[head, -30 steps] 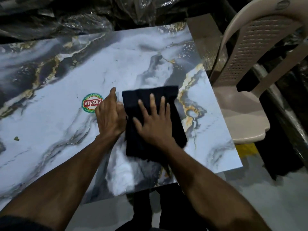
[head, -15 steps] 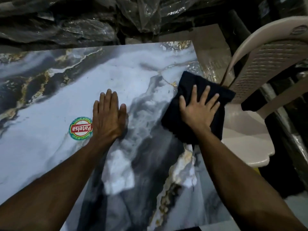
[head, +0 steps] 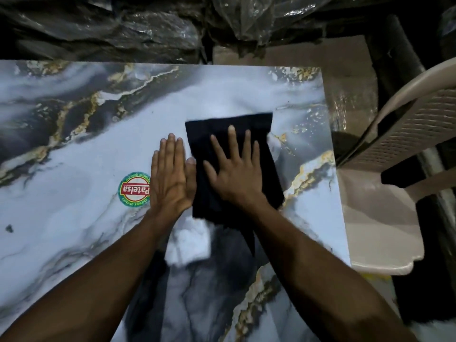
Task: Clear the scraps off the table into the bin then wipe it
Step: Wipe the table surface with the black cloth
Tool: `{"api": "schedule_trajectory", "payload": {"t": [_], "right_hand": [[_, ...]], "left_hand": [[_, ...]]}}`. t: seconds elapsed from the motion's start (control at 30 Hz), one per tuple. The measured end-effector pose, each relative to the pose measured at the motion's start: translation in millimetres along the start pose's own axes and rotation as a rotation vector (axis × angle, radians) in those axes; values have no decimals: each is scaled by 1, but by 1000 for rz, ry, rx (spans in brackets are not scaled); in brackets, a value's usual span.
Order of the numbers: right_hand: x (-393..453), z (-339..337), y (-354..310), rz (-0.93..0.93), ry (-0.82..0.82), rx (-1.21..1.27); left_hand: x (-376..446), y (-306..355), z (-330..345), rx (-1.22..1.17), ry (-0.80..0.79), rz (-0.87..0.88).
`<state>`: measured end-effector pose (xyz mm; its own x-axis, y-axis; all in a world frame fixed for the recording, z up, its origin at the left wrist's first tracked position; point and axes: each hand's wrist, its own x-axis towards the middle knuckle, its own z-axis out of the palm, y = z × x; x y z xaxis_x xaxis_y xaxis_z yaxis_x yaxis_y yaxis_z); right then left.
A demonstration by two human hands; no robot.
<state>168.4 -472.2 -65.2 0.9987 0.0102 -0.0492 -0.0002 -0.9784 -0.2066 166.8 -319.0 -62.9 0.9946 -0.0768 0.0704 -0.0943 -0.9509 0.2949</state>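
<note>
A dark folded cloth point(head: 246, 127) lies flat on the marble-patterned table point(head: 222, 95), right of centre. My right hand point(head: 234, 174) presses on it with fingers spread. Just left of the cloth, my left hand point(head: 170, 178) rests flat on the tabletop, fingers together, its thumb touching the cloth's edge and holding nothing. One small dark scrap point(head: 9, 228) sits near the table's left side. No bin is in view.
A round red and green sticker point(head: 134, 190) is stuck on the table beside my left hand. A beige plastic chair point(head: 385, 218) stands close against the table's right edge. Crumpled plastic sheeting point(head: 148, 28) and a cardboard box point(head: 345, 70) lie behind the far edge.
My right hand has slid the cloth back from the table's right edge toward the centre, up against my left hand. The left hand has stayed flat by the sticker.
</note>
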Motion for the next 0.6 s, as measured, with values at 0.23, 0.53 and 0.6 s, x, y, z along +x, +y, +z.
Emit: {"api": "schedule_trajectory", "payload": {"t": [0.23, 0.53, 0.6], "right_hand": [[-40, -19, 78, 301, -48, -94], [101, -44, 118, 435, -98, -15], [130, -45, 103, 347, -122, -23]], "left_hand": [[0, 3, -1, 116, -1, -58], [4, 7, -2, 165, -48, -115], [5, 7, -2, 164, -45, -114]]}}
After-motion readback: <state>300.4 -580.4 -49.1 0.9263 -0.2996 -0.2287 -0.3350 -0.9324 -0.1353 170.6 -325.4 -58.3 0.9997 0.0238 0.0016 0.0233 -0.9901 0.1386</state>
